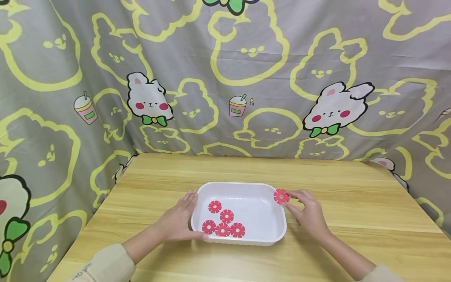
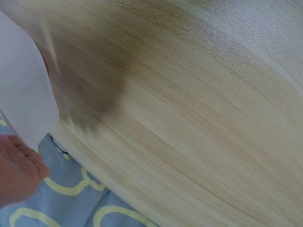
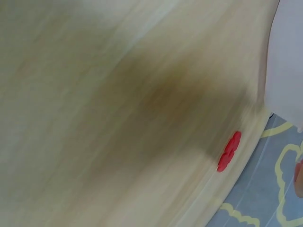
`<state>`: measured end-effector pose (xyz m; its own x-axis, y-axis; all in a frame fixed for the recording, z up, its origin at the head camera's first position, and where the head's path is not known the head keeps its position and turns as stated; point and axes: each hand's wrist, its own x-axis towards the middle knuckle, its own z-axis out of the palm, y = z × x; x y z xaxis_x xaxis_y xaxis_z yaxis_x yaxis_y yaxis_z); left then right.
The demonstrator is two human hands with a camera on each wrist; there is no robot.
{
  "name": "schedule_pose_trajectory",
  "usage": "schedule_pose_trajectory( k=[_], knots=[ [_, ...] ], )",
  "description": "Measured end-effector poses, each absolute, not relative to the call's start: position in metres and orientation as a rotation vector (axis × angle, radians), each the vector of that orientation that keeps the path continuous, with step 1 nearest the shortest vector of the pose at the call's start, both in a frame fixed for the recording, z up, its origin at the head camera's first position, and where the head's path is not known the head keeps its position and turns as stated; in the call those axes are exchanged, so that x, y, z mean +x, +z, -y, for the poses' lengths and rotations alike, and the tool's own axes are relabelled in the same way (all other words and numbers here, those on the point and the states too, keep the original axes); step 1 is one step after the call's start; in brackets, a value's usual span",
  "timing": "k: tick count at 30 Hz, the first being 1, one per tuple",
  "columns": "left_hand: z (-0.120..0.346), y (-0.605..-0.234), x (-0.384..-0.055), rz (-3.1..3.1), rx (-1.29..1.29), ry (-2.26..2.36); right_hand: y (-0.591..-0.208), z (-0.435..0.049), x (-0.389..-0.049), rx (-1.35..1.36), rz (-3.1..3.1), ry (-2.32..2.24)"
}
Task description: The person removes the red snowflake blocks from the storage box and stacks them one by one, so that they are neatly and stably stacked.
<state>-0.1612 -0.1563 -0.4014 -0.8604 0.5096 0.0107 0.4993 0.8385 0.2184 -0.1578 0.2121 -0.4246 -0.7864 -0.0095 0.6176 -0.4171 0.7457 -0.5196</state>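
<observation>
A white rectangular plastic tray [image 1: 251, 240] stands on the table, with several red notched flower-shaped discs [image 1: 226, 216] lying in its left half. At its left end my left hand [image 1: 177, 223] grips the wall, thumb at the front corner and fingers along the side. My right hand [image 1: 311, 213] pinches one more red disc [image 1: 281, 196] between thumb and fingers, over the right rim. In the left wrist view part of a hand [image 2: 21, 170] shows below the tray wall [image 2: 26, 80]. A red piece [image 3: 229, 151] shows against the wood in the right wrist view.
The wood-grain table [image 1: 366, 203] reaches back to a grey curtain [image 1: 197, 51] with yellow outlines and white cartoon animals. More curtain hangs along the left and right sides. The table's far edge [image 1: 282, 157] runs just in front of the curtain.
</observation>
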Motion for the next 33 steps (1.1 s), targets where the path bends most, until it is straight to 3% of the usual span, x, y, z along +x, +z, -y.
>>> schedule_pose_trajectory(
  k=[33],
  knots=[
    [0.158,-0.403,-0.162,-2.947,0.820,0.349,-0.454,-0.255,-0.127,0.108,2.513,0.866]
  ],
)
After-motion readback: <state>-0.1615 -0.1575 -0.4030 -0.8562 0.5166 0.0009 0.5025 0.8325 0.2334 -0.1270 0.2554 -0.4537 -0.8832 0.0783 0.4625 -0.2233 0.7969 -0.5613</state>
